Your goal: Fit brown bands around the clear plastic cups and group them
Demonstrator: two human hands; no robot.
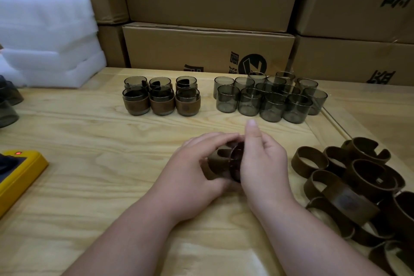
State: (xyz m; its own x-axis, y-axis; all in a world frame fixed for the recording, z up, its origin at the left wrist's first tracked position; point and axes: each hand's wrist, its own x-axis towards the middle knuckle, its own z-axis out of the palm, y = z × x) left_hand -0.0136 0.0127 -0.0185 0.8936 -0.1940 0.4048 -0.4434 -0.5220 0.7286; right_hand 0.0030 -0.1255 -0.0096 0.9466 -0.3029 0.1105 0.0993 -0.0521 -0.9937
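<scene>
At the middle of the wooden table (112, 163), my left hand (190, 168) and my right hand (262, 163) together hold one clear smoky cup (236, 161) lying on its side, with a brown band (216, 163) partly round it. My left fingers curl over the band; my right hand grips the cup's open end with its forefinger raised. Several banded cups (161, 101) stand grouped at the back centre. Several bare clear cups (271, 98) cluster to their right. A heap of loose brown bands (354, 188) lies at the right.
White foam sheets (47, 38) are stacked at the back left. Cardboard boxes (208, 47) wall off the back. A yellow device (20, 175) sits at the left edge, with more dark cups (7, 105) above it.
</scene>
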